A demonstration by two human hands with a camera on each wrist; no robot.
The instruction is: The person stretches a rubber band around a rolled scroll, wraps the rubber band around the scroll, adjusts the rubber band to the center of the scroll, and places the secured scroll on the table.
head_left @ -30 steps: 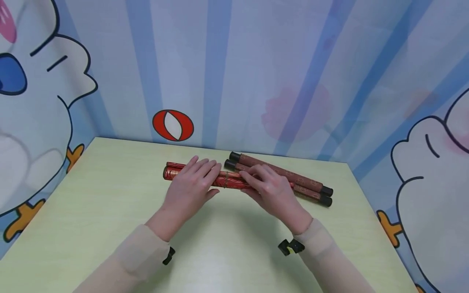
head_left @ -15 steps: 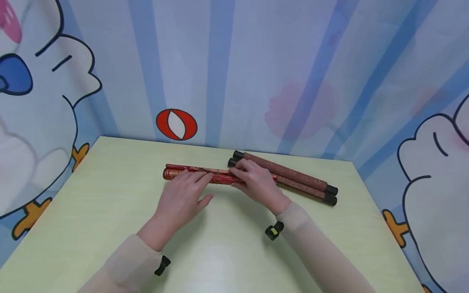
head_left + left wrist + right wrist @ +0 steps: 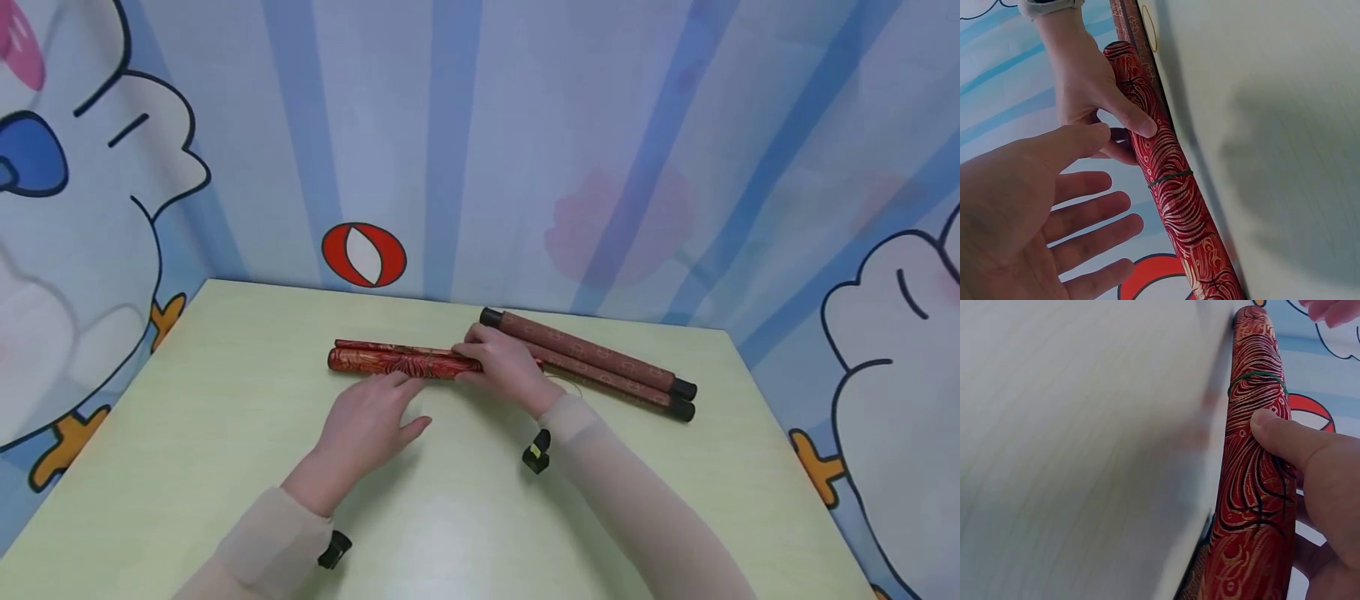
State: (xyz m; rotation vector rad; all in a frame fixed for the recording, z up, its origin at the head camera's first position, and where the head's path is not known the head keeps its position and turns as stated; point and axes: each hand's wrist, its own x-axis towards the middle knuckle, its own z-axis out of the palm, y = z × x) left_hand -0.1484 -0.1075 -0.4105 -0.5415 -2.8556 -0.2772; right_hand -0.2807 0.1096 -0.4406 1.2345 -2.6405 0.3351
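A red roll (image 3: pixel 390 361) with gold and black patterning, like a rolled-up scroll, lies roughly crosswise on the table, a slimmer red length along its far side. My right hand (image 3: pixel 506 367) grips it near its right end, thumb on the near side, fingers behind. A thin green band (image 3: pixel 1257 375) circles the roll beyond that thumb in the right wrist view. My left hand (image 3: pixel 367 425) is just in front of the roll's left half, fingertips right at its near edge. In the left wrist view its fingers (image 3: pixel 1097 240) are spread and hold nothing.
Two brown patterned scrolls (image 3: pixel 600 354) with black end caps lie slantwise behind and right of my right hand. A thin yellowish loop (image 3: pixel 1149 28) lies on the pale table (image 3: pixel 450 517) beside them. A printed cloth backdrop (image 3: pixel 495 150) rises at the table's far edge.
My left hand has come off the top of the red roll and drawn back toward me. My right hand has shifted left, still holding the roll, and the yellowish loop now shows beside its wrist.
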